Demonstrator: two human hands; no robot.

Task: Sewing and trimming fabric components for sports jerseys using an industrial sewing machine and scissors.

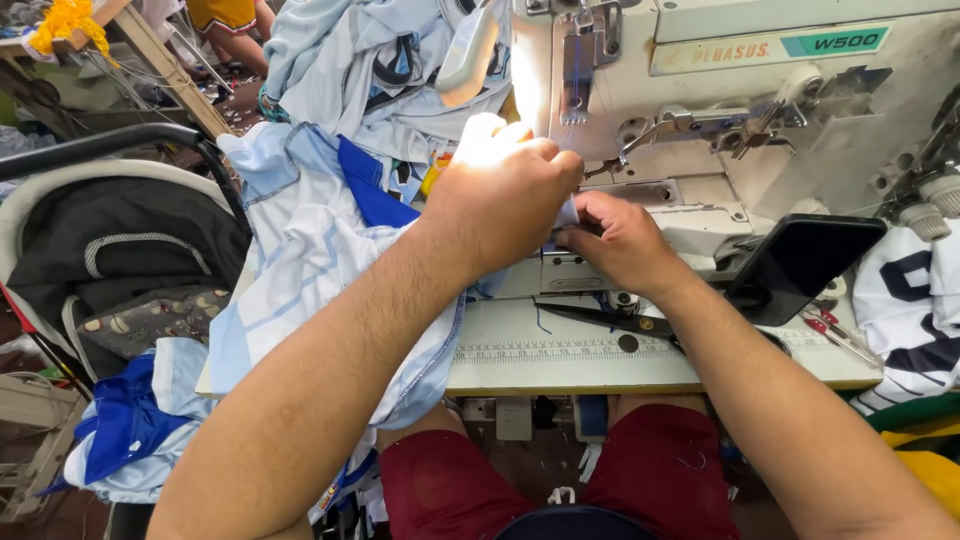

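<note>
My left hand (pixel 505 190) is closed around a light blue and white garment (pixel 310 260) and presses it up to the needle area of a cream sewing machine (pixel 720 120), under its bright lamp. My right hand (pixel 620 240) pinches the same fabric's edge just right of the left hand, at the machine's bed. The garment drapes off the table's left side over my lap. The needle itself is hidden behind my hands.
Scissors (pixel 610 320) lie on the white table (pixel 560 365) beside a printed ruler strip. A dark phone (pixel 800 265) leans at the right, with a white and navy garment (pixel 915 310) beyond. A pile of pale garments (pixel 390 60) sits behind; a padded chair (pixel 120 250) stands left.
</note>
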